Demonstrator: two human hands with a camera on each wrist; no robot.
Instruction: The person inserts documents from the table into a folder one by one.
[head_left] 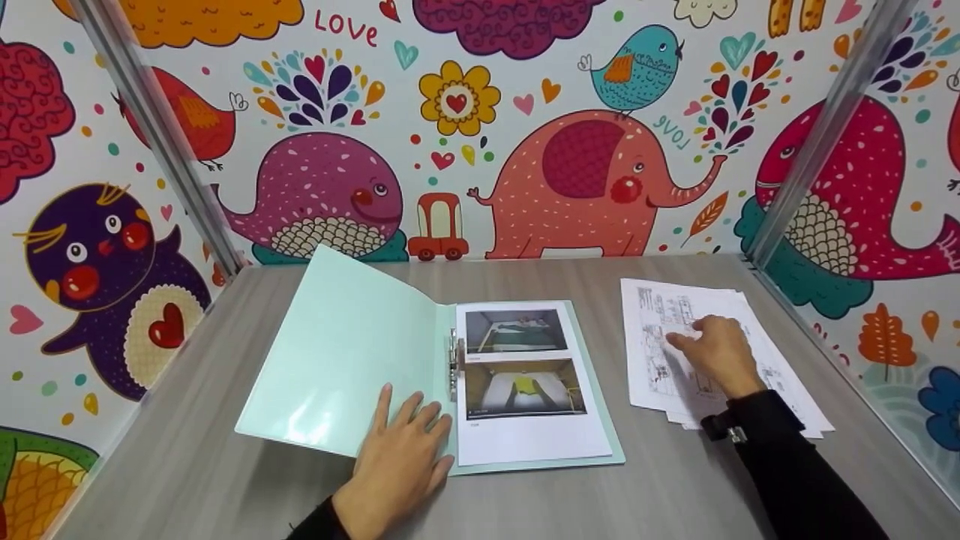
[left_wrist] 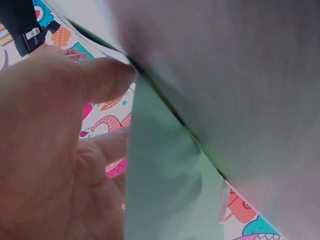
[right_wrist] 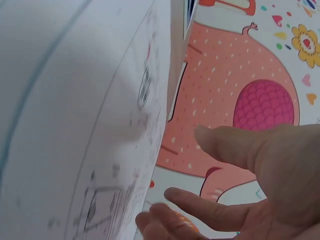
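Folder: the pale green folder [head_left: 349,349] lies on the worktop [head_left: 540,506], centre of the frame, its cover swung left and tilted up.
Inside page: a sheet with two photos [head_left: 532,441] rests on the right half, beside the metal clip [head_left: 453,364]; whether the clip is fastened, I cannot tell.
Left hand: this hand [head_left: 405,454] lies at the folder's lower edge near the spine, fingers extended, slightly spread.
Right hand: this hand [head_left: 718,356] is over the loose sheets [head_left: 651,367], right of frame, thumb and fingers apart, pinching nothing; contact is unclear.
Done: folder opened, one page visible in it.
Left: the loose sheets, overlapping unevenly, are outside the folder, apparently unfiled.
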